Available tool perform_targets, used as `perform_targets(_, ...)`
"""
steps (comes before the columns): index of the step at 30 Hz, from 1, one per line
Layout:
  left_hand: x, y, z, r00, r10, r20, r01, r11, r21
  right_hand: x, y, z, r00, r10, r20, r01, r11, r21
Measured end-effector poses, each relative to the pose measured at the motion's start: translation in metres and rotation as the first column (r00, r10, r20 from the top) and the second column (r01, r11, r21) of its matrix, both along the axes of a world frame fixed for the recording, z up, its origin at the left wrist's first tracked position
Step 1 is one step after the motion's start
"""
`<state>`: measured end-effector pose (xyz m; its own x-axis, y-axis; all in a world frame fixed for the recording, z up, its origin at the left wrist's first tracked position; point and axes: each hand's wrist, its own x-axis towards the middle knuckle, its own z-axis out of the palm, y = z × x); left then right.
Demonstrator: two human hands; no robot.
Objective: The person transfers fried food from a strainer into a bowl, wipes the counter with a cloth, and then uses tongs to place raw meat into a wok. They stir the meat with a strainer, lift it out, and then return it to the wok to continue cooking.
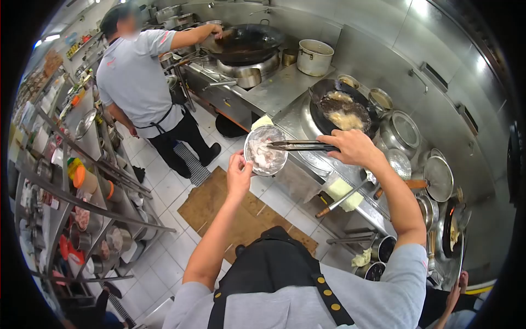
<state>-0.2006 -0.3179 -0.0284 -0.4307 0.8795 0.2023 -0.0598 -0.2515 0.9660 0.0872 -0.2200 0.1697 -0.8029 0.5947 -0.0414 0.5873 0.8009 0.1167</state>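
Note:
A metal bowl (pixel 280 163) is held up in front of me by my left hand (pixel 239 171), its fingers closed on the rim at the near left side. Inside it lie pale pieces in a whitish coating (pixel 263 153). My right hand (pixel 350 148) grips a pair of dark tongs (pixel 307 145) from the right, and their tips reach into the bowl among the pieces. Whether the tips pinch a piece is hard to make out. Just beyond my right hand, battered pieces (pixel 346 119) fry in dark oil in a wok (pixel 323 88).
A co-worker (pixel 139 77) at the left reaches over a large wok (pixel 244 44). A tall pot (pixel 315 57) stands on the steel counter. Strainers (pixel 438 178) and a lidded pot (pixel 400 131) crowd the right. Shelves (pixel 98 203) line the left; a brown mat (pixel 219 205) covers the floor.

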Motion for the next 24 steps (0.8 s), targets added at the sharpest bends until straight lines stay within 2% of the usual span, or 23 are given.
perform_targets(2,-0.003,-0.001,-0.003,0.999,0.006,-0.037,-0.006,1.0,0.007,0.0,-0.006,0.012,1.0,-0.016,-0.012,0.016,1.0,-0.001)
perform_targets(5,-0.012,0.001,-0.021,0.997,0.06,0.056,-0.058,0.998,-0.037,0.0,-0.017,0.032,0.996,-0.026,-0.089,0.026,1.0,-0.002)
perform_targets(7,-0.015,0.005,-0.03,0.991,0.052,0.121,-0.046,0.998,-0.053,0.004,-0.02,0.038,0.966,-0.007,-0.259,0.021,0.998,0.053)
perform_targets(8,-0.016,0.007,-0.033,0.985,0.059,0.161,-0.044,0.995,-0.091,0.005,-0.018,0.032,0.957,0.008,-0.29,0.016,0.997,0.08)
perform_targets(9,-0.017,0.007,-0.033,0.985,0.058,0.161,-0.045,0.995,-0.088,0.002,-0.017,0.021,0.957,0.009,-0.291,0.016,0.996,0.084)
perform_targets(11,-0.014,0.008,-0.032,0.891,-0.016,0.454,0.096,0.984,-0.152,-0.002,-0.014,-0.003,0.992,-0.119,-0.037,0.117,0.991,-0.071)
perform_targets(12,-0.013,0.01,-0.036,0.893,-0.029,0.45,0.107,0.983,-0.149,-0.002,-0.012,-0.009,0.986,-0.161,0.052,0.165,0.981,-0.103)
perform_targets(13,-0.012,0.011,-0.041,0.884,-0.008,0.468,0.103,0.979,-0.178,0.003,-0.006,-0.014,0.984,-0.173,0.049,0.177,0.979,-0.098)
perform_targets(15,-0.007,0.009,-0.049,0.878,0.01,0.479,0.102,0.973,-0.207,0.032,0.011,-0.018,0.975,-0.187,-0.122,0.179,0.981,-0.075)
perform_targets(16,-0.006,0.004,-0.052,0.882,0.005,0.471,0.104,0.973,-0.206,0.049,0.023,-0.018,0.968,-0.191,-0.162,0.192,0.981,-0.009)
perform_targets(19,-0.006,-0.005,-0.057,0.876,-0.024,0.481,0.137,0.97,-0.2,0.084,0.057,0.003,0.921,-0.372,-0.113,0.379,0.924,0.054)
perform_targets(21,-0.008,-0.011,-0.058,0.878,0.024,0.478,0.097,0.969,-0.226,0.093,0.082,0.009,0.859,-0.504,-0.086,0.511,0.855,0.09)
perform_targets(23,-0.008,-0.017,-0.055,0.873,0.03,0.486,0.088,0.972,-0.218,0.096,0.12,-0.009,0.828,-0.555,-0.072,0.56,0.821,0.108)
perform_targets(24,-0.007,-0.021,-0.052,0.866,0.043,0.499,0.076,0.973,-0.216,0.097,0.148,-0.029,0.769,-0.638,-0.035,0.639,0.765,0.079)
